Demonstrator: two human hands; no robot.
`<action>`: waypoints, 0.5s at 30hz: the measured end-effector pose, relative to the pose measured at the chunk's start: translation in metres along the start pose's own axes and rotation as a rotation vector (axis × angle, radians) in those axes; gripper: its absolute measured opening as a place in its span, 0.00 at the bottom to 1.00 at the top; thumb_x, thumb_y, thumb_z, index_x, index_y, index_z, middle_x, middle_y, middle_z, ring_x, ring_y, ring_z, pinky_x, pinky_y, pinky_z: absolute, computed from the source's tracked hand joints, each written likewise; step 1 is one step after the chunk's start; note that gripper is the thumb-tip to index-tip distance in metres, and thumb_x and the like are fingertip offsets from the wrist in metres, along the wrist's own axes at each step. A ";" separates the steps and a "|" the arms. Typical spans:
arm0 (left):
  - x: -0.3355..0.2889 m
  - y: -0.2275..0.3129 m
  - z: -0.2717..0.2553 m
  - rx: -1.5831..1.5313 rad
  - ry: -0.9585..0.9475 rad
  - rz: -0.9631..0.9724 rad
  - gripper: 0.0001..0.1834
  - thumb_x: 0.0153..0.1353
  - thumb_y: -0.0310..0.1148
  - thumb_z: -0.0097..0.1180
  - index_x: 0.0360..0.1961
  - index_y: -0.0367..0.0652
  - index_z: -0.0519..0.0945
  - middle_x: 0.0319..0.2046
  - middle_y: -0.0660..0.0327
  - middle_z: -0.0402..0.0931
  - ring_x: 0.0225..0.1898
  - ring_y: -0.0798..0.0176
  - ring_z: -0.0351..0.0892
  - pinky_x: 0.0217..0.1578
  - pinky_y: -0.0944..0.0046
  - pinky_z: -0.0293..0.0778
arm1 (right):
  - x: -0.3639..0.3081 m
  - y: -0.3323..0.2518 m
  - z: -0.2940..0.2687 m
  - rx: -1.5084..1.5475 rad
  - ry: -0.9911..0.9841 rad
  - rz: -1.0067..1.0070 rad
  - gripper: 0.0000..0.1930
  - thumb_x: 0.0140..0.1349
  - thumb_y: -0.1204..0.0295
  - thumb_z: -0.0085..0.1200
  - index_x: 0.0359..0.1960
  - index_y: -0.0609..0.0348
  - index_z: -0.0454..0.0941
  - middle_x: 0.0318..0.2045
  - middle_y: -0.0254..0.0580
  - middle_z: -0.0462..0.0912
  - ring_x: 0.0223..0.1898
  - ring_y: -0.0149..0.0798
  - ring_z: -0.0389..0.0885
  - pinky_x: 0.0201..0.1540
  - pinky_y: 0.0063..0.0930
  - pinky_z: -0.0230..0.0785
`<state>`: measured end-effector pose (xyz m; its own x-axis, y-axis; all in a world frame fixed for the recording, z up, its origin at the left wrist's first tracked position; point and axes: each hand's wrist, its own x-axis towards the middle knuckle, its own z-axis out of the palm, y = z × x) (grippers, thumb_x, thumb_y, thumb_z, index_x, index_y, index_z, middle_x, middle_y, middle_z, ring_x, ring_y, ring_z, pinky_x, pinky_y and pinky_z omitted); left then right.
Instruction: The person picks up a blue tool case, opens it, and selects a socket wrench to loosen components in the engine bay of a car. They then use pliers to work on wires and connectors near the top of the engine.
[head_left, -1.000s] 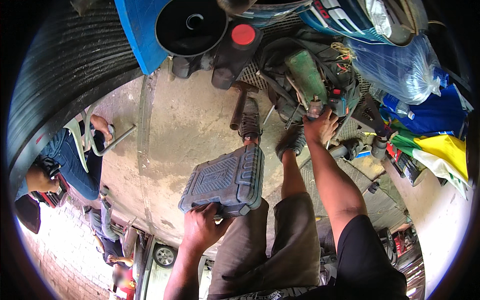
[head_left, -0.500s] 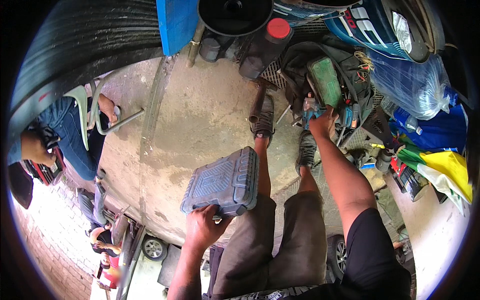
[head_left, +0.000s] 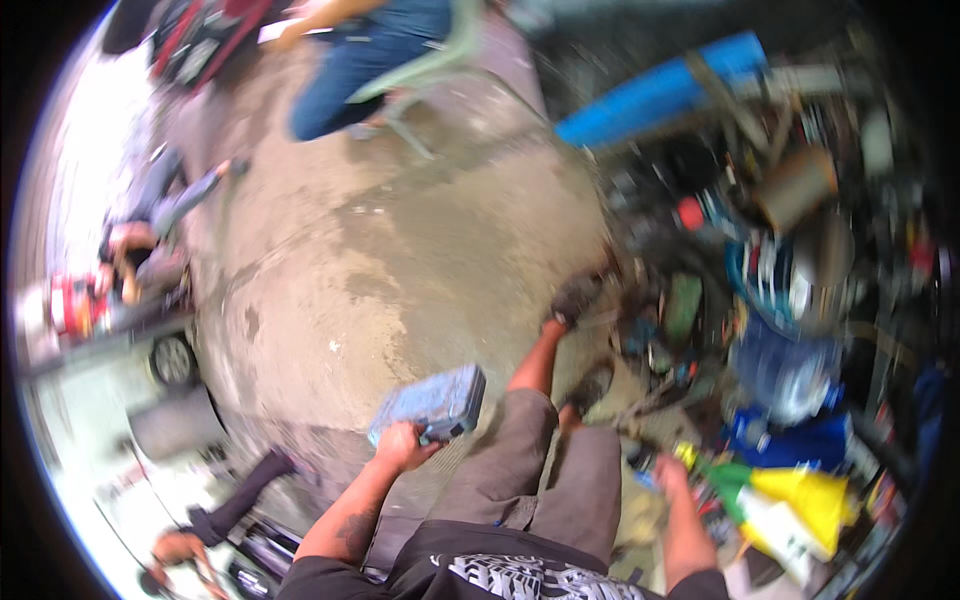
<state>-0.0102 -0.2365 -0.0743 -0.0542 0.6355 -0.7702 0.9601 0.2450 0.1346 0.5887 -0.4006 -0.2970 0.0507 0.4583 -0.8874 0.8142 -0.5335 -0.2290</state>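
Blue-grey case hangs from the left hand, right hand well apart

The blue-grey case (head_left: 432,398) is held above the concrete floor (head_left: 440,240), just left of the legs, its broad ribbed face turned up. The left hand (head_left: 405,447) is clamped on its near edge, the thumb on the right. The right hand (head_left: 672,472) is off to the right, near a blurred blue object (head_left: 645,478); whether its fingers close on that I cannot tell (the whole right side is smeared).

Between the two arms are brown shorts (head_left: 490,450), with two dark shoes (head_left: 580,297) farther off. Just right of the shoes is a green block (head_left: 684,308) among dark clutter. Farther right are a clear plastic bag (head_left: 780,365) and, nearer, a yellow, green and white cloth (head_left: 800,500).

On the far side, a blue panel (head_left: 665,90) lies at a slant to the right, and a person in jeans (head_left: 370,75) sits on a pale chair (head_left: 462,40) to the left. A car wheel (head_left: 173,360) shows at left.
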 end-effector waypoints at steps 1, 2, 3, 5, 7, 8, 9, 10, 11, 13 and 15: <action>-0.031 -0.021 0.010 0.044 -0.074 -0.119 0.32 0.52 0.65 0.66 0.32 0.43 0.87 0.30 0.47 0.85 0.37 0.42 0.85 0.39 0.46 0.80 | -0.026 -0.004 -0.014 0.482 -0.059 0.188 0.05 0.59 0.68 0.56 0.28 0.54 0.77 0.22 0.39 0.79 0.23 0.41 0.80 0.25 0.40 0.73; -0.056 -0.043 0.020 0.000 -0.100 -0.169 0.33 0.52 0.67 0.64 0.33 0.43 0.87 0.33 0.47 0.85 0.40 0.43 0.85 0.41 0.47 0.80 | -0.051 -0.010 -0.030 0.752 -0.012 0.475 0.04 0.58 0.69 0.58 0.30 0.55 0.79 0.23 0.40 0.80 0.24 0.42 0.82 0.26 0.41 0.75; -0.082 -0.060 0.029 -0.057 -0.116 -0.229 0.35 0.51 0.69 0.64 0.35 0.43 0.88 0.35 0.46 0.85 0.42 0.43 0.85 0.43 0.48 0.80 | -0.068 -0.024 -0.047 0.781 0.058 0.514 0.04 0.58 0.71 0.57 0.33 0.57 0.79 0.20 0.39 0.78 0.21 0.41 0.80 0.22 0.38 0.74; -0.141 -0.098 0.055 -0.160 -0.197 -0.355 0.37 0.50 0.70 0.64 0.37 0.42 0.88 0.38 0.46 0.86 0.44 0.45 0.85 0.45 0.49 0.80 | -0.096 -0.058 -0.077 0.756 0.075 0.499 0.05 0.62 0.71 0.57 0.38 0.56 0.78 0.22 0.41 0.79 0.21 0.42 0.81 0.21 0.42 0.75; -0.194 -0.130 0.089 -0.309 -0.130 -0.432 0.39 0.47 0.70 0.65 0.36 0.40 0.88 0.41 0.47 0.86 0.45 0.46 0.85 0.47 0.51 0.80 | -0.109 -0.100 -0.105 0.728 0.066 0.419 0.05 0.63 0.71 0.55 0.40 0.54 0.77 0.24 0.41 0.80 0.20 0.42 0.81 0.21 0.42 0.78; -0.216 -0.143 0.108 -0.348 -0.118 -0.464 0.39 0.47 0.71 0.65 0.35 0.39 0.88 0.38 0.48 0.86 0.45 0.46 0.86 0.48 0.52 0.80 | -0.106 -0.123 -0.117 0.722 0.022 0.338 0.05 0.64 0.71 0.55 0.40 0.54 0.77 0.24 0.40 0.80 0.20 0.41 0.81 0.21 0.42 0.77; -0.233 -0.159 0.121 -0.393 -0.101 -0.500 0.40 0.47 0.72 0.64 0.34 0.39 0.88 0.35 0.50 0.87 0.44 0.47 0.86 0.48 0.53 0.80 | -0.099 -0.158 -0.132 0.677 0.080 0.328 0.05 0.65 0.71 0.55 0.40 0.55 0.76 0.23 0.39 0.79 0.19 0.41 0.80 0.21 0.41 0.77; -0.248 -0.177 0.134 -0.501 -0.205 -0.585 0.41 0.47 0.74 0.63 0.33 0.40 0.88 0.31 0.52 0.87 0.42 0.48 0.87 0.47 0.54 0.80 | -0.098 -0.185 -0.135 0.643 0.129 0.323 0.05 0.66 0.70 0.55 0.39 0.55 0.76 0.23 0.39 0.78 0.19 0.40 0.80 0.21 0.41 0.77; -0.258 -0.190 0.147 -0.589 -0.315 -0.638 0.41 0.47 0.75 0.62 0.32 0.41 0.89 0.28 0.55 0.87 0.40 0.49 0.88 0.46 0.55 0.80 | -0.100 -0.208 -0.145 0.688 -0.001 0.146 0.15 0.64 0.61 0.63 0.47 0.52 0.80 0.27 0.39 0.82 0.23 0.39 0.79 0.24 0.36 0.79; -0.281 -0.212 0.157 -0.803 -0.336 -0.718 0.38 0.47 0.71 0.67 0.27 0.39 0.88 0.21 0.59 0.85 0.33 0.55 0.88 0.40 0.58 0.81 | -0.091 -0.277 -0.153 0.604 0.045 0.045 0.13 0.64 0.63 0.62 0.48 0.52 0.79 0.27 0.38 0.82 0.22 0.36 0.77 0.20 0.33 0.73; -0.294 -0.228 0.144 -1.092 -0.228 -0.811 0.33 0.49 0.63 0.72 0.24 0.37 0.86 0.20 0.59 0.84 0.28 0.58 0.86 0.34 0.61 0.81 | -0.084 -0.349 -0.144 0.562 0.187 -0.007 0.13 0.65 0.68 0.61 0.49 0.53 0.80 0.26 0.38 0.80 0.19 0.34 0.74 0.17 0.30 0.66</action>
<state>-0.1740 -0.5850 0.0317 -0.3427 -0.0666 -0.9371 -0.0246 0.9978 -0.0619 0.3830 -0.1505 -0.0850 0.1886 0.5534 -0.8113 0.3858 -0.8014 -0.4570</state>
